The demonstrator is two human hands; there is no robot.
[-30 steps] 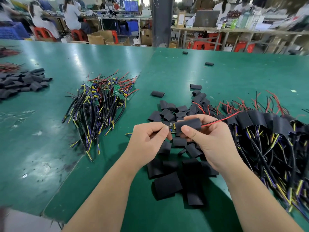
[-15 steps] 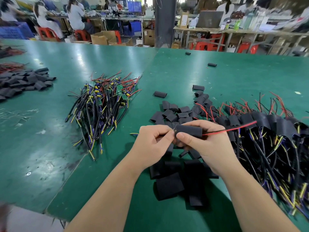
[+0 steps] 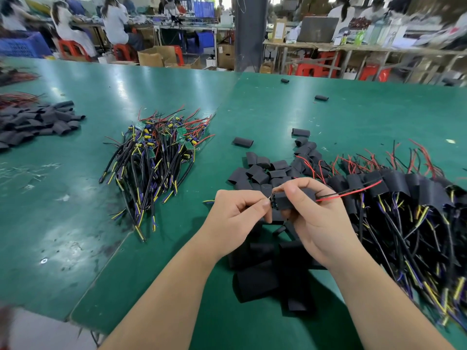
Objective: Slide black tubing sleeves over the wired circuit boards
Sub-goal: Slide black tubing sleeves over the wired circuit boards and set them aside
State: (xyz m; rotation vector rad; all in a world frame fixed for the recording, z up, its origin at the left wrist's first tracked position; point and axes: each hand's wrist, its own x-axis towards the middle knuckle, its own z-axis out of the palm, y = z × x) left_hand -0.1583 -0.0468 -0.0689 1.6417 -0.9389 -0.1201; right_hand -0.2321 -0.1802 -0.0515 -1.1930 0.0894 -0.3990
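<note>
The fingers (image 3: 290, 190) of my right hand (image 3: 321, 223) pinched a short black tubing sleeve (image 3: 284, 201), thumb on top, just above the table. The fingers of my left hand (image 3: 235, 218) were curled and pinched the end of a wired circuit board (image 3: 272, 198) at the sleeve's left mouth. The board was almost wholly inside the sleeve, with only a sliver of parts and wire ends showing. A thin red wire (image 3: 353, 192), with a black one beside it, ran out of the sleeve's right end.

Under my hands lay a heap of flat black sleeve pieces (image 3: 257, 281), and more loose ones (image 3: 260, 173) lay just beyond. On my right was a long pile of sleeved boards (image 3: 404, 188) with black, yellow and blue leads. Well apart on my left lay a bundle of bare green boards with wires (image 3: 156, 157). All rested on the green table (image 3: 353, 117). An open cardboard box (image 3: 156, 55) stood on the floor behind; I could not tell what it held.
</note>
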